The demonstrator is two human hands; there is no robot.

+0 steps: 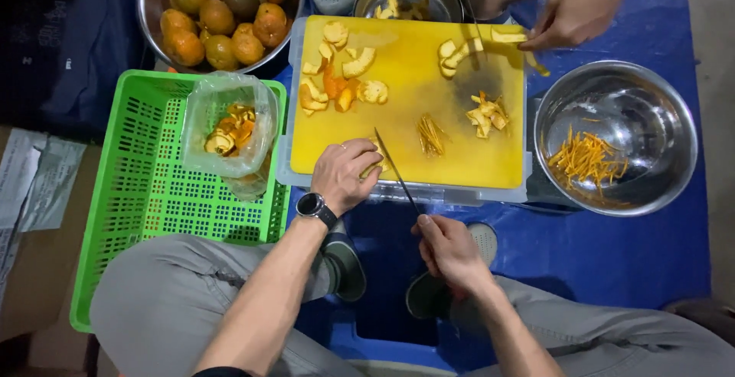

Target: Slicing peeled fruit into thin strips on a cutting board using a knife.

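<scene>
- Left hand, fingers curled, pins a pale piece of orange peel at the near edge of the yellow plastic cutting board, steadying it for slicing
- Right hand grips a thin-bladed knife, fingers wrapped on its handle, blade angled against the peel
- Round steel bowl on the right holds cut orange strips within reach

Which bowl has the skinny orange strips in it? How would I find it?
Start at the big yellow cutting board in the middle. Look just past its right edge, on the blue sheet, for the wide shiny metal bowl. Unlike the bowl of whole oranges at top left, it is nearly bare, with only a small heap of thin orange peel strips.
</scene>
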